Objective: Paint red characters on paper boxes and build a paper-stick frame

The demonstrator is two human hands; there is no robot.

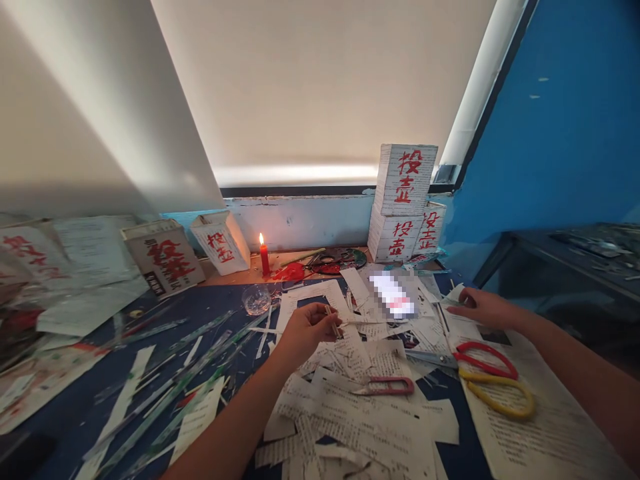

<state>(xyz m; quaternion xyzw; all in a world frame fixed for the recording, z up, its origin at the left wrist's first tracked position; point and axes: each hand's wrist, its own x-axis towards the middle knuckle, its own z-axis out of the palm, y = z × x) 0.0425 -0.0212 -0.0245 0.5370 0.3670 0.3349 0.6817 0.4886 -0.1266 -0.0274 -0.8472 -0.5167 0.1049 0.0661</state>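
Note:
My left hand [314, 325] is closed in a pinch on a small paper piece [334, 323] over the middle of the table. At the right, my right hand [480, 308] has its thumb and fingers apart, close to a pale paper strip [454, 295]; whether it touches the strip is hard to tell. Scissors with one red and one yellow handle [500, 383] lie below my right hand on a printed sheet [525, 433]. Pink-handled snips [390, 385] rest on a heap of printed paper scraps [350, 413] in front of me.
A lit red candle [265, 260] burns at the table's back, near a clear dish [257, 300]. Paper boxes with red characters [404, 180] are stacked behind, others [220, 243] stand left. Plastic strips [185, 380] cover the left. A dark side table [590, 260] is right.

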